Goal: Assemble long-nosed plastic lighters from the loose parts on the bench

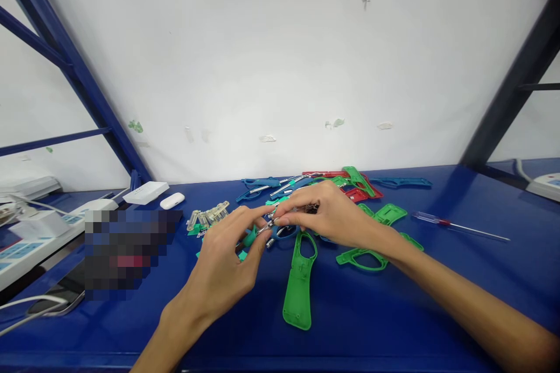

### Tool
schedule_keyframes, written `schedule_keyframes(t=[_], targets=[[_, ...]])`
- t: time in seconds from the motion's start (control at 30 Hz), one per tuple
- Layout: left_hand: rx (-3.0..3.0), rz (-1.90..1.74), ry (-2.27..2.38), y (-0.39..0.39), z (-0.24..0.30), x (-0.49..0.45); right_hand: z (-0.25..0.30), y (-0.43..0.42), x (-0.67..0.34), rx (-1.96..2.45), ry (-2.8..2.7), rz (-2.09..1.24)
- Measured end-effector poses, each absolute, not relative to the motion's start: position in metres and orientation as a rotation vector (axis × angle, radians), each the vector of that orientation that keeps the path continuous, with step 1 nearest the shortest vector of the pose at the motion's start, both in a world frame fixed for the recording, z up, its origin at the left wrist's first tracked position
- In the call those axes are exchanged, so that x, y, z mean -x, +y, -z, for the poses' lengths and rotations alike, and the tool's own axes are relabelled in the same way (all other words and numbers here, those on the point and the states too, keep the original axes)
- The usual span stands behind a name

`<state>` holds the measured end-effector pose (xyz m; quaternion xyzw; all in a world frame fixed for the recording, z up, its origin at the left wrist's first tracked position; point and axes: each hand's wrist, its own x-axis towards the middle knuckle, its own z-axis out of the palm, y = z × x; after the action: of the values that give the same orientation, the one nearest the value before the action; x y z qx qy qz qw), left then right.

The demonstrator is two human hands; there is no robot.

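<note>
My left hand is closed in a pinch on a slim metal part that has a teal-green piece at its lower end. From the right, my right hand pinches at the upper end of the same part, its fingertips meeting those of the left; small dark details there are too fine to make out. Just below the hands lies a green plastic handle shell with a loop at its top, hollow side up. Behind them spreads a pile of blue, red and green shells and metal rods, partly hidden by my right hand.
Small clear parts lie left of the pile. A screwdriver rests at the right, near more green shells. At the left are a white earphone case, a white box, a power strip and a cabled phone.
</note>
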<state>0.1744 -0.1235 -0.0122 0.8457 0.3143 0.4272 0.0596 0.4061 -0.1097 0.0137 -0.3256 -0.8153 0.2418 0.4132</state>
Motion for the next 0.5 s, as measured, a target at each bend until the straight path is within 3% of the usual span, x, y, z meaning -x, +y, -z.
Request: schedule_keyframes(t=[0.5], targets=[[-2.565,-1.442,0.956,-0.123,0.0118,-0.1758,-0.0158,-0.1115,-0.4058,0.859,-2.001,-0.663]])
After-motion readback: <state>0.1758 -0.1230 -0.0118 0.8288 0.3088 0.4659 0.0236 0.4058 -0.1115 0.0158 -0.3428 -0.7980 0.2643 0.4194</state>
